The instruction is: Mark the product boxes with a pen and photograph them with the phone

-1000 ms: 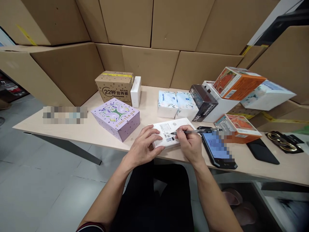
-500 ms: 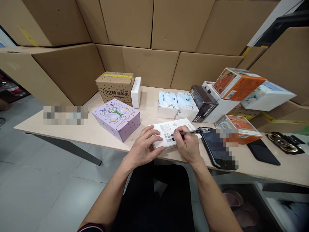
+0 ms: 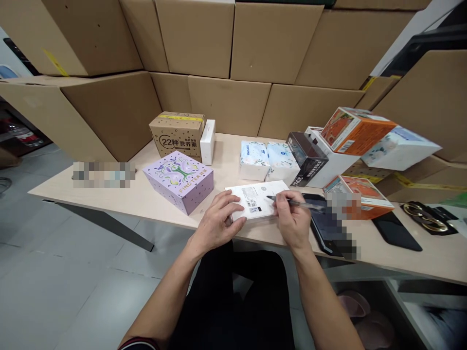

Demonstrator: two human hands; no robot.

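A flat white box [image 3: 257, 197] with small printed labels lies near the table's front edge. My left hand [image 3: 221, 221] grips its left end, fingers bent over the top and thumb along the near edge. Pinched in my right hand [image 3: 293, 222] is a pen [image 3: 301, 203], its dark tip over the printed face of the box, right of the labels. Whether the tip touches the surface is hard to tell. To the left of my left hand stands a lilac tea box [image 3: 178, 182]. Right of my right hand lies a dark phone-like device [image 3: 328, 226].
Two tissue packs [image 3: 254, 160] and a black box [image 3: 306, 158] stand behind the white box. Orange boxes [image 3: 359, 130] are stacked at right, near a black phone [image 3: 396, 231] and scissors [image 3: 425, 216]. A brown carton [image 3: 178, 136] stands at back left, before cardboard walls [image 3: 226, 104].
My right hand and the pen have moved right, away from the labels on the white box. My left hand stays on the box. The view has shifted slightly.
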